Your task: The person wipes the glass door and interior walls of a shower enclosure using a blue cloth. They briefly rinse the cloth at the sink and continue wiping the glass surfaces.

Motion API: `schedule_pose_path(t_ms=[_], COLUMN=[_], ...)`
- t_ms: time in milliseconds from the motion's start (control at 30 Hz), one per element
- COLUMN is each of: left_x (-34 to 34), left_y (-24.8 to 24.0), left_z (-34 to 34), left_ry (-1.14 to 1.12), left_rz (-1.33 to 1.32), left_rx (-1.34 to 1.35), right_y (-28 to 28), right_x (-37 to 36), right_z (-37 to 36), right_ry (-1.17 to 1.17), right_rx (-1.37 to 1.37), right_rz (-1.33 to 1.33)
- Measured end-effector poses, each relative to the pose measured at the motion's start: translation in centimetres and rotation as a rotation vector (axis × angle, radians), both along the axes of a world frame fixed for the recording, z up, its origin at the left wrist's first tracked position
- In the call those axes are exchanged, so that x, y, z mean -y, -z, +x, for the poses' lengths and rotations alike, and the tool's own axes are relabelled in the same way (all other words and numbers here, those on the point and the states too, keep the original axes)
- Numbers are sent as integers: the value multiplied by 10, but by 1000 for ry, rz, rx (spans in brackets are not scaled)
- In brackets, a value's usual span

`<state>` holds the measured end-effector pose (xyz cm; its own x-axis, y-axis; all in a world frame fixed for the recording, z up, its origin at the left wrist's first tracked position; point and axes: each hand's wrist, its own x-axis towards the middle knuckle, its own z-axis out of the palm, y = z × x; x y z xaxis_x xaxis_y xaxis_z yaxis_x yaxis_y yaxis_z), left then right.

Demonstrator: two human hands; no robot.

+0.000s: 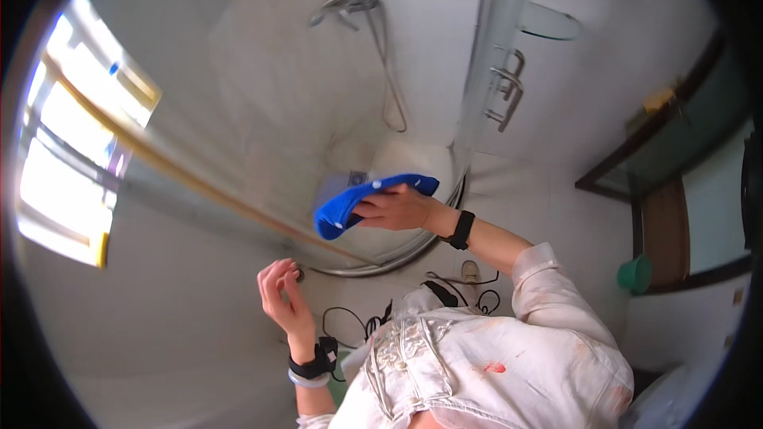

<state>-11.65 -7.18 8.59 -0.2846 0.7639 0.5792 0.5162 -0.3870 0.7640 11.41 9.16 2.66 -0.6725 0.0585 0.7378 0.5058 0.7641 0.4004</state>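
Observation:
My right hand [400, 208] grips a bright blue cloth [340, 212] and holds it up to the curved glass panel [262, 135] of a shower enclosure. The cloth is folded over at its upper edge, with small white spots along it. Whether the whole cloth lies flat on the glass I cannot tell. Lower and to the left, my left hand [286, 295] is raised in the air, fingers loosely bent and thumb apart, with nothing in it. Black bands circle both wrists.
A shower head with hose [350, 6] hangs behind the glass. The metal door handle [506, 89] is at upper right. Black cables [366, 324] lie on the tiled floor near my feet. A green bucket [635, 274] stands at right, below a dark-framed door [683, 139]. Bright windows [71, 159] are at left.

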Motion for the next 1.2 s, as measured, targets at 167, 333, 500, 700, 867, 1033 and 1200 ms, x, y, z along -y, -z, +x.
schedule_pose_path(t_ms=[167,333,500,700,867,1033,1200], left_x=[-18,-33,-51,-63,-77,-82,-75], left_y=[-6,-8,-9,1,-5,-1,6], left_z=[10,18,30,32,52,56,49], left_ry=[-139,-143,-189,-257,-237,-296,-340], left_rz=[193,234,252,291,368,362,334], left_rx=[-448,-599,-647,-749,-776,-844,-870], right_y=[-100,-17,111,-70,-13,95,13], right_x=[-14,-49,-55,-23,-111,-81,-55], right_z=[34,83,55,63,160,98,77], right_ry=[193,138,447,304,80,400,491], right_rx=[-756,-1583,-2202,-1313,-1691,-1998,-1727], right_rz=[-38,-370,-748,-334,-464,-604,-572])
